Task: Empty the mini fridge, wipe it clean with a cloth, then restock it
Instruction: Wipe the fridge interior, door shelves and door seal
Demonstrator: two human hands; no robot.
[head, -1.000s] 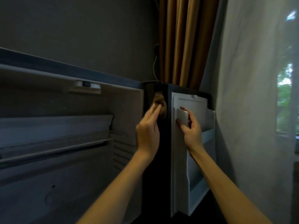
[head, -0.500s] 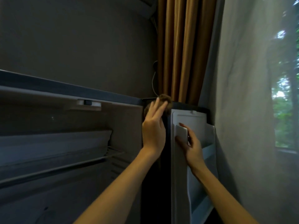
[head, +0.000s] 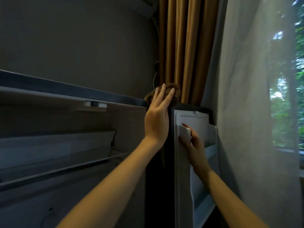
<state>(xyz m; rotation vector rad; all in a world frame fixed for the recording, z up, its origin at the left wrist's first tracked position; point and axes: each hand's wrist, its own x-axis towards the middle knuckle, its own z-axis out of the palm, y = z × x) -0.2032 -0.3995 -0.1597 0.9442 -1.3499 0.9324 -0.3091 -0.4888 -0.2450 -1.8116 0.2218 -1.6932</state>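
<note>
Cloth (head: 176,90), brown, bunched on the top right corner of the mini fridge (head: 65,87); left grip (head: 158,117) flat on it, fingers straight, pressing; right grip (head: 195,145) curled round a white ledge of the open fridge door (head: 182,186). Risk: the unclasped cloth could slip behind the cabinet; the door could swing if let go. Wire shelf (head: 65,168) inside; brown curtain (head: 181,46), sheer curtain (head: 246,96), window (head: 299,79) to the right; no surface visible.

Brown cloth (head: 177,92) atop open fridge (head: 69,120)
</note>
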